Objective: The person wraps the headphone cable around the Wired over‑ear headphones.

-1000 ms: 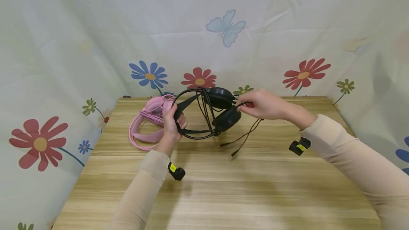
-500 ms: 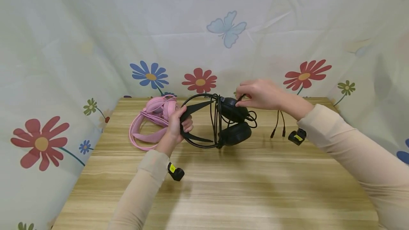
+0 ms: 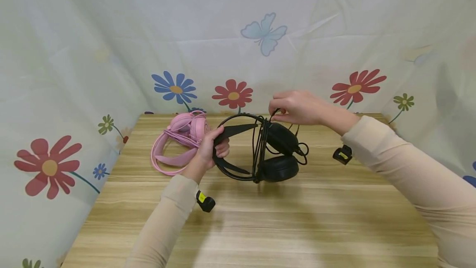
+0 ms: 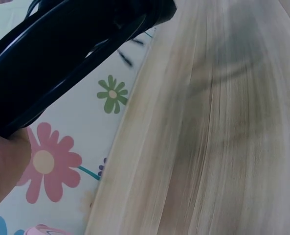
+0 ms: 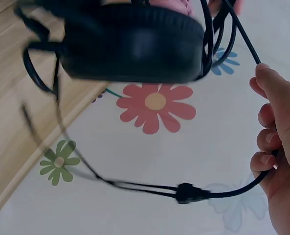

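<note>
Black over-ear headphones (image 3: 279, 169) are held up above the table, their headband gripped by my left hand (image 3: 210, 148). The ear cups point to the right. Several turns of thin black cable wrap across the frame beside the cups. Above the upper cup, my right hand (image 3: 299, 106) pinches the cable. In the right wrist view, the cable (image 5: 233, 194) runs through the curled fingers to a splitter and two thin, blurred leads. The left wrist view shows the dark headband (image 4: 61, 63) close up, with only part of the hand visible.
Pink headphones (image 3: 199, 128) with a bundled pink cable lie on the wood-grain table (image 3: 260, 226), just left of my left hand. A pale flowered curtain (image 3: 208, 53) stands behind the table and along both sides. Each sleeve carries a small black wrist camera.
The black headphones have moved right and slightly nearer, carried by my left hand. My right hand has shifted a little left and up with the cable; the loose leads have swung rightward and up.
</note>
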A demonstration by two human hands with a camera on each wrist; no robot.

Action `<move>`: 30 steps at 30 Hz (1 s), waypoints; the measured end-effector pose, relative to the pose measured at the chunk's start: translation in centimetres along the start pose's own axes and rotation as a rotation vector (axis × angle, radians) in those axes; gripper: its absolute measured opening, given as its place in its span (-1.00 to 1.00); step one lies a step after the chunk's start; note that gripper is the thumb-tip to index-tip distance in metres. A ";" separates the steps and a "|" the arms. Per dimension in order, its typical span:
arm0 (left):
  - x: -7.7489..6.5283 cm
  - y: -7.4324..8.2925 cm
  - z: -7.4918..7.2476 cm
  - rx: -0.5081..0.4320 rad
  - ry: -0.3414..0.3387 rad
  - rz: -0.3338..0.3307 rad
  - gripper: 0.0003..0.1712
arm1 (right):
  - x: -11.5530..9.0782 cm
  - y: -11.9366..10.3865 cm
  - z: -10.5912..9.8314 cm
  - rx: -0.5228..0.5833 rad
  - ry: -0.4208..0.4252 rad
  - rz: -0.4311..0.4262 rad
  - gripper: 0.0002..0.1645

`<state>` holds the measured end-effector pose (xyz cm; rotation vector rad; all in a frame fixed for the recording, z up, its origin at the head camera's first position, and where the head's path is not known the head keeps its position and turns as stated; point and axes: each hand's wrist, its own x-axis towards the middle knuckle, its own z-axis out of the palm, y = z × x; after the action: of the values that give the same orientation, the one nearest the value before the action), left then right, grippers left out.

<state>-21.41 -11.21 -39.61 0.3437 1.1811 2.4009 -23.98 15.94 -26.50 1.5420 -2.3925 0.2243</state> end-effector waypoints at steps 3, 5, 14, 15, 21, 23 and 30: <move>-0.2 -0.1 -0.1 -0.005 -0.055 -0.038 -0.44 | 0.0 0.6 0.0 0.001 -0.003 0.012 -0.89; -0.4 -0.2 -0.2 -0.017 -0.093 -0.055 -0.42 | -0.1 0.9 0.0 0.011 -0.004 0.024 -0.90; -0.9 -0.1 -0.4 -0.101 -0.244 -0.042 -0.40 | -0.4 1.7 0.7 0.056 -0.024 0.089 -0.92; -1.0 0.0 -0.4 -0.109 -0.262 -0.042 -0.40 | -0.4 1.7 0.8 0.068 -0.024 0.093 -0.93; -1.3 0.4 -0.3 -0.152 -0.343 -0.046 -0.45 | -0.3 1.8 1.5 0.184 -0.009 0.105 -0.94; -1.4 0.4 -0.3 -0.161 -0.356 -0.042 -0.47 | -0.3 1.9 1.9 0.229 0.000 0.122 -0.94; -1.7 0.5 -0.3 -0.235 -0.420 -0.038 -0.51 | -1.2 2.3 3.1 0.408 -0.045 0.271 -0.91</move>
<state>-20.21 -12.51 -39.48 0.6984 0.7061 2.2525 -26.12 17.08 -29.81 1.3742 -2.7100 0.7854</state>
